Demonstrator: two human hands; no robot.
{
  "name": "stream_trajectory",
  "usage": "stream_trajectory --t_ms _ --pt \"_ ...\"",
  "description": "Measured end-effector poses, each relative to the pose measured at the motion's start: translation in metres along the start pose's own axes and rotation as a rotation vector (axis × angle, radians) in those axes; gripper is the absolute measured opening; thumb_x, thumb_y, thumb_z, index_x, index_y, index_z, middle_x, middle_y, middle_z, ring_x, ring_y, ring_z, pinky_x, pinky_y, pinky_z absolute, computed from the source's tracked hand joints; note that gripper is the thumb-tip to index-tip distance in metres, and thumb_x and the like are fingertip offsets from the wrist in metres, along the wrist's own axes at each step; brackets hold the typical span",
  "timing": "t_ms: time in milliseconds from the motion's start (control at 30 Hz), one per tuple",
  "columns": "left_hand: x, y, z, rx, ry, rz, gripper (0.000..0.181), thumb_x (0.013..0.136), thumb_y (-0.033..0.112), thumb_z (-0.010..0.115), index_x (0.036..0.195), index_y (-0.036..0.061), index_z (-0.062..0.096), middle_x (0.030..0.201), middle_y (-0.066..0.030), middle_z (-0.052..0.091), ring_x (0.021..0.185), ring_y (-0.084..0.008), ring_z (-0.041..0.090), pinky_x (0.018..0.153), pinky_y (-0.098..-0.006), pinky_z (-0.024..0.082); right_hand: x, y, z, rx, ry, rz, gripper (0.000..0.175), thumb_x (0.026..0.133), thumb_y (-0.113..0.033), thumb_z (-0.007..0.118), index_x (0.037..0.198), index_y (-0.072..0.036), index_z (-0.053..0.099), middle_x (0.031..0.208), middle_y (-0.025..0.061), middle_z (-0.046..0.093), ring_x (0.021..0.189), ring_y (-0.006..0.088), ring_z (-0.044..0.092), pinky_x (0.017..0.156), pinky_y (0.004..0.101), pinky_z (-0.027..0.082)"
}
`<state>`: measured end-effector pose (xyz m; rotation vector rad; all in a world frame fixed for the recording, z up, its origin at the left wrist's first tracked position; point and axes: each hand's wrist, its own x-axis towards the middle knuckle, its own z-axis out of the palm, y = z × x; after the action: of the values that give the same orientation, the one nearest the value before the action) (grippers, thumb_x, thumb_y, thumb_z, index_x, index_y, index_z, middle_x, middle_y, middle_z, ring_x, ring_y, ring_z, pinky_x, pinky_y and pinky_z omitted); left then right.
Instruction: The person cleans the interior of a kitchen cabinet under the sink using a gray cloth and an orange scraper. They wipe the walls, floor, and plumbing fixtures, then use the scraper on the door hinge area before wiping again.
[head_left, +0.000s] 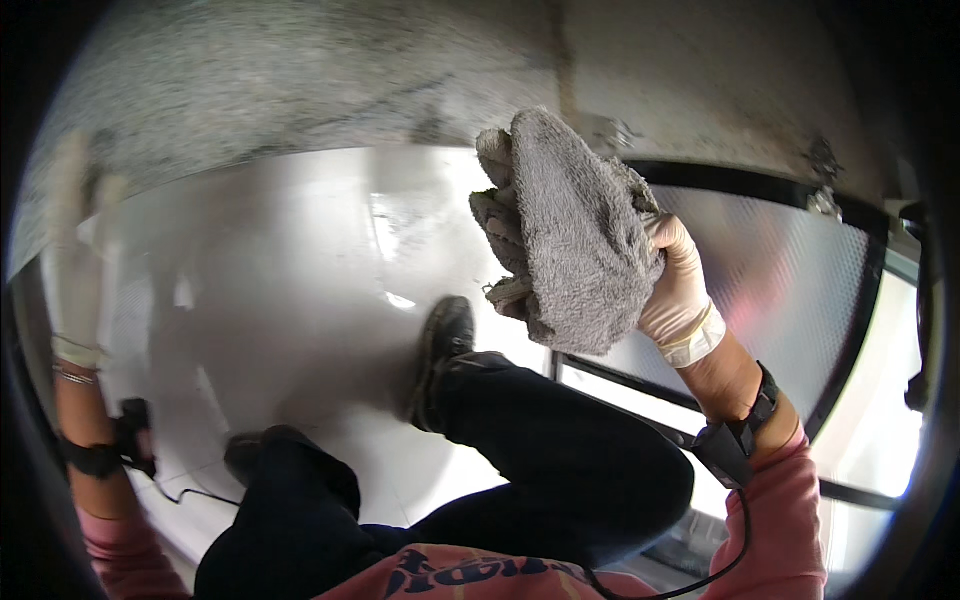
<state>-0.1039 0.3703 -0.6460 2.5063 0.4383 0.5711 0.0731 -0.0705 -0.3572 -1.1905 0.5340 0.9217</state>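
My right hand (679, 289), in a pale disposable glove, grips a folded grey terry cloth (581, 240) by its right side. Bunched folds stick out along the cloth's left edge, and it is held up above the floor. At the far left, my left hand (79, 217), gloved too, is blurred. Its fingers look spread, with nothing visible in them, beside the left end of a speckled grey stone surface (300, 82). Whether the fingers touch the stone cannot be made out.
A black-framed panel of textured translucent material (780, 277) stands at the right, with metal fittings (825, 199) at its upper edge. Below me is a shiny pale floor (300, 247), with my dark shoe (446, 352) on it. A cable (742, 525) runs from my right wrist device.
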Motion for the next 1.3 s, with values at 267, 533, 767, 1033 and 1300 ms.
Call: stream_trajectory --t_ms 267,533,767,1033,1300 --pt "-0.033 0.135 -0.047 -1.518 -0.747 -0.561 0.073 0.091 0.038 0.064 0.145 -0.0002 0.032 0.144 -0.0116 0.043 0.132 -0.0216 0.039 0.109 -0.0357 0.032 0.066 0.051 0.127 -0.427 -0.518 0.035 0.032 0.079 -0.002 0.057 0.111 -0.001 0.060 0.104 0.0092 0.067 0.092 0.0157 0.062 0.087 0.0282 0.048" --pt "-0.027 0.129 -0.135 -1.486 0.029 -0.751 0.047 0.092 0.029 0.065 0.129 0.0042 0.049 0.120 -0.0067 0.060 0.104 -0.0165 0.060 0.084 -0.0299 0.051 0.113 0.044 0.188 -0.718 -0.524 -0.218 0.041 0.084 -0.006 0.056 0.124 -0.002 0.049 0.102 0.0046 0.062 0.095 0.0140 0.059 0.089 0.0282 0.046" --pt "-0.065 0.122 -0.192 -1.488 0.389 -0.709 0.028 0.095 0.015 0.059 0.120 0.0031 0.054 0.112 -0.0078 0.063 0.102 -0.0184 0.061 0.092 -0.0344 0.049 0.118 0.054 0.219 -0.311 -0.706 0.247 0.033 0.086 -0.004 0.053 0.118 0.003 0.053 0.107 0.0124 0.064 0.095 0.0264 0.067 0.088 0.0421 0.055" --pt "0.005 0.174 -0.231 -1.440 0.192 -0.526 0.067 0.081 0.004 0.064 0.140 0.0057 0.034 0.126 -0.0133 0.052 0.110 -0.0245 0.056 0.081 -0.0391 0.056 0.108 0.086 0.217 -0.797 -0.321 0.137 0.045 0.095 -0.010 0.054 0.139 -0.013 0.044 0.124 0.0068 0.056 0.112 0.0162 0.054 0.096 0.0315 0.046" --pt "0.025 0.231 -0.181 -0.902 -0.555 0.091 0.052 0.083 0.016 0.062 0.130 -0.0026 0.049 0.144 -0.0129 0.040 0.095 -0.0236 0.065 0.084 -0.0355 0.053 0.079 0.125 0.216 -0.892 -0.827 -0.279 0.047 0.095 -0.011 0.054 0.140 -0.008 0.041 0.132 0.0104 0.049 0.123 0.0202 0.047 0.105 0.0313 0.038"
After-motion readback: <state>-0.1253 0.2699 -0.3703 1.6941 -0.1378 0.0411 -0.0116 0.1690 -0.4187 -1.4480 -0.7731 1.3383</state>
